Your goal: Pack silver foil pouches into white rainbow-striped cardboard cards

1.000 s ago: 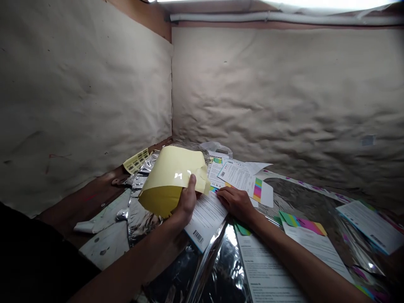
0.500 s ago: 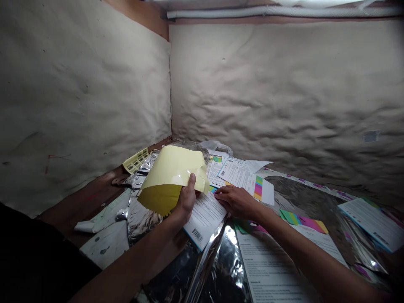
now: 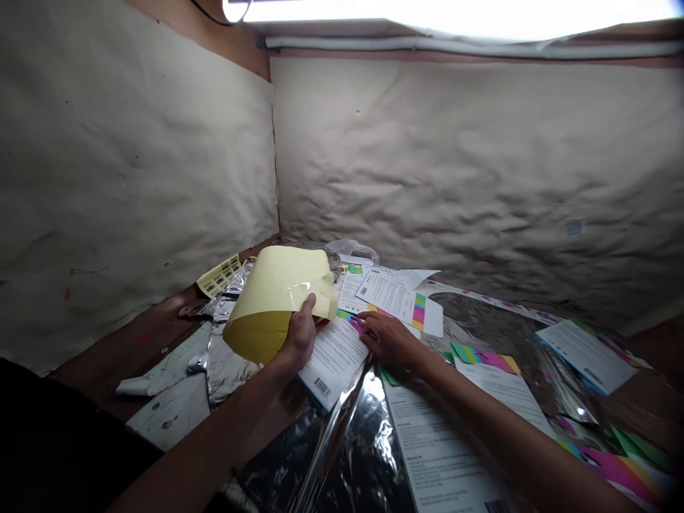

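My left hand is closed on a curled yellow sheet, its thumb lying over the lower right corner. Small clear stickers show near that thumb. Right under the sheet lies a white printed carton with a barcode at its near end and a coloured far end. My right hand has its fingers bent together at the carton's coloured far end, touching it. Its fingertips are partly hidden, so any small item between them cannot be made out.
More printed cartons lie behind, in front and to the right. Shiny plastic film covers the near surface. A yellow label sheet rests by the left wall. Paper-covered walls close off the back and left.
My view has tilted up and turned slightly right, bringing a bright lamp into sight. Both hands keep nearly the same places on the sheet and carton.
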Action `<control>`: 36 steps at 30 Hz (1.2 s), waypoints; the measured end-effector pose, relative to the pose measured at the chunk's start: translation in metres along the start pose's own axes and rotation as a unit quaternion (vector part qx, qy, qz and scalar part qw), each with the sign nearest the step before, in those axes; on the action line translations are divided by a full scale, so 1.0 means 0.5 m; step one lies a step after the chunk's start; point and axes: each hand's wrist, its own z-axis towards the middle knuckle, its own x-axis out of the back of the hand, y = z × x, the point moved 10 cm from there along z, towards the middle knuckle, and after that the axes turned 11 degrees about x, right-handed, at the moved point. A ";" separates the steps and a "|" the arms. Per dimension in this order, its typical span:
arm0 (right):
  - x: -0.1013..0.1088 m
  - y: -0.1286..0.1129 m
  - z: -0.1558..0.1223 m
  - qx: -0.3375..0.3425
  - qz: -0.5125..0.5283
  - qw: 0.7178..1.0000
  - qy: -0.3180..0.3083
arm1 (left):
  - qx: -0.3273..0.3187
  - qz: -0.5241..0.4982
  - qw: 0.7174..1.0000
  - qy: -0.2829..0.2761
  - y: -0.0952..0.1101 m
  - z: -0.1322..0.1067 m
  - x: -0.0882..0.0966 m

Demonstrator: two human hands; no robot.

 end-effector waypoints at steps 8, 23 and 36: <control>0.154 0.088 -0.240 -0.308 0.369 0.826 0.296 | 0.024 -0.064 0.980 -0.186 0.023 -0.066 -0.080; 0.130 0.057 -0.436 -0.316 0.518 0.665 0.436 | 0.189 0.185 0.927 -0.265 -0.243 -0.212 -0.237; 0.132 0.051 -0.448 -0.313 0.565 0.661 0.381 | 0.158 0.175 0.945 -0.229 -0.273 -0.195 -0.249</control>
